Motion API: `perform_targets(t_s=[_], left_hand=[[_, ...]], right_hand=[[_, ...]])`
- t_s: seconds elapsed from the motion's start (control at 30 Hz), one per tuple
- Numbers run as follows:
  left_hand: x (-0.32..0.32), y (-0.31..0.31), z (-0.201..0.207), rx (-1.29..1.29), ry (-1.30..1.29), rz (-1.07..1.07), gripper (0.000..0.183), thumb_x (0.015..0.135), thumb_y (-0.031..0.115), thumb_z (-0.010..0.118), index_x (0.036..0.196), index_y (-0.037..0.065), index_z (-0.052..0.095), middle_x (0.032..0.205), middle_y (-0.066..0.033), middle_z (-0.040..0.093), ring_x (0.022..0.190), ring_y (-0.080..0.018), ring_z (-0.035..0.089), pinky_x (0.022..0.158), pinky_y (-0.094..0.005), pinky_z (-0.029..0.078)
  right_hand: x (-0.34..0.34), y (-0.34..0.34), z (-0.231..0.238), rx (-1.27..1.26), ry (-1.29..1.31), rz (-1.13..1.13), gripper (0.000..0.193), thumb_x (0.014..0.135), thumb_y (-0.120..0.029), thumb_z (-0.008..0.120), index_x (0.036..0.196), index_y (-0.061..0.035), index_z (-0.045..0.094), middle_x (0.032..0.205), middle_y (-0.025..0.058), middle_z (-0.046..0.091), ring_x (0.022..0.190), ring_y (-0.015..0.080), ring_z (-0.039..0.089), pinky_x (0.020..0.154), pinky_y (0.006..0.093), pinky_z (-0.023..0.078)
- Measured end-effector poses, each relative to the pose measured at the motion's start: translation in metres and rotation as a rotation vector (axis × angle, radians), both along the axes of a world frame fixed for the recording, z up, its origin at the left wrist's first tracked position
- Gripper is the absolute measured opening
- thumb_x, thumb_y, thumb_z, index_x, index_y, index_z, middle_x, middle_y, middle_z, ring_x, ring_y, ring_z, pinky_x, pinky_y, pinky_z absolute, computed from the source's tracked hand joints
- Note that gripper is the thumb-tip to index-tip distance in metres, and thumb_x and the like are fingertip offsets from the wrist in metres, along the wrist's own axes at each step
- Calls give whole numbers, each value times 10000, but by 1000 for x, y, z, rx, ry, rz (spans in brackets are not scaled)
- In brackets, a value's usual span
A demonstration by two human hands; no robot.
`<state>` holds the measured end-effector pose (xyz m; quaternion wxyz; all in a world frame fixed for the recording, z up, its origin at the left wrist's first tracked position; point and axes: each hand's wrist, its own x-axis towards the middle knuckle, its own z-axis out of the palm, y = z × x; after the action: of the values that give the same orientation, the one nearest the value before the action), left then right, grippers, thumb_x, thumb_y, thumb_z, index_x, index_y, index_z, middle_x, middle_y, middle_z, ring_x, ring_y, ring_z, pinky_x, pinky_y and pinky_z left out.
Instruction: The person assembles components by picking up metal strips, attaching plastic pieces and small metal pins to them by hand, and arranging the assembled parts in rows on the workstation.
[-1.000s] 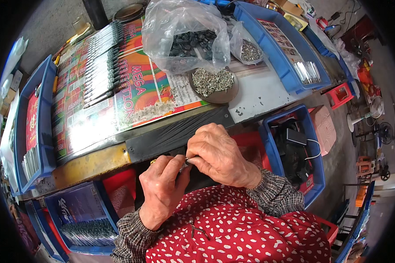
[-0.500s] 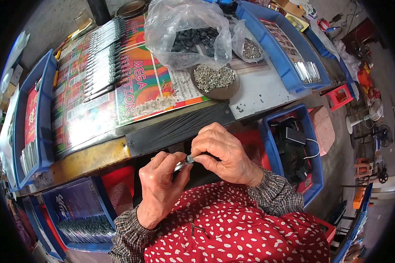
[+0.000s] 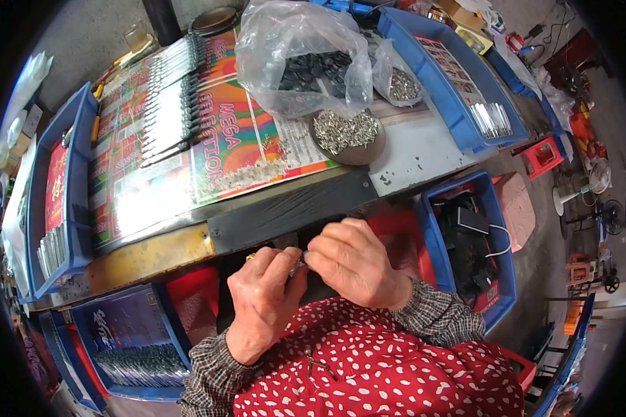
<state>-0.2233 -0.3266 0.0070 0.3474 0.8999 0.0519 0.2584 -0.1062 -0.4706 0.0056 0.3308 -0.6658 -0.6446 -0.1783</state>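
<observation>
My left hand (image 3: 261, 295) is closed, thumb and fingers pinched around a small silver rod-like piece (image 3: 298, 267), of which only a sliver shows between the fingers. Close against it, my right hand (image 3: 357, 265) has its fingers curled at the same spot, its back hiding whatever they grip. Both hands are held above my lap, just in front of the table edge. Beyond them on the table, a round dish (image 3: 372, 151) holds many small metal pins. Behind the dish, an open clear plastic bag (image 3: 257, 76) contains dark, flattish pieces (image 3: 313, 73).
A row of silver rods with dark ends (image 3: 174, 97) lies on the colourful printed sheet (image 3: 222, 167). Blue bins (image 3: 83, 240) stand left, far right (image 3: 459, 135) and below the table (image 3: 428, 240). A small bag of metal parts (image 3: 402, 87) is beside the large one.
My right hand has turned over so its back covers the fingertips. The silver piece with the dark end, plainer before, is now mostly hidden. The view has shifted slightly.
</observation>
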Motion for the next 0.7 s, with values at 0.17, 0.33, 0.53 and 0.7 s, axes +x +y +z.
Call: perform_targets(t_s=[0.17,0.33,0.53,0.7], left_hand=[[-1,2,4,53,-12,41,318,637,-33,730,938,29,653,787,-127,628,674,-297,630,595,-359,511],[4,15,10,76,-14,15,272,674,-16,742,925,26,646,784,-119,626,663,-286,631,578,-357,504],[14,70,15,203,8,167,259,722,22,732,959,34,627,768,-127,606,659,-315,617,570,-389,496],[35,134,12,210,-42,259,217,761,8,681,962,44,607,792,-148,619,691,-302,626,615,-385,489]], right_hand=[[-2,1,-12,45,-149,-12,297,736,-82,666,1011,30,654,1074,128,616,998,277,600,799,412,515],[11,8,-2,115,114,-31,271,740,-59,707,1003,-10,663,1028,108,640,943,292,624,798,392,537],[40,19,-7,210,148,-162,205,730,-2,720,924,-14,656,919,100,632,861,297,619,757,393,517],[53,29,-17,231,142,-194,206,708,-17,740,893,-36,650,878,65,619,829,260,606,708,377,489]])
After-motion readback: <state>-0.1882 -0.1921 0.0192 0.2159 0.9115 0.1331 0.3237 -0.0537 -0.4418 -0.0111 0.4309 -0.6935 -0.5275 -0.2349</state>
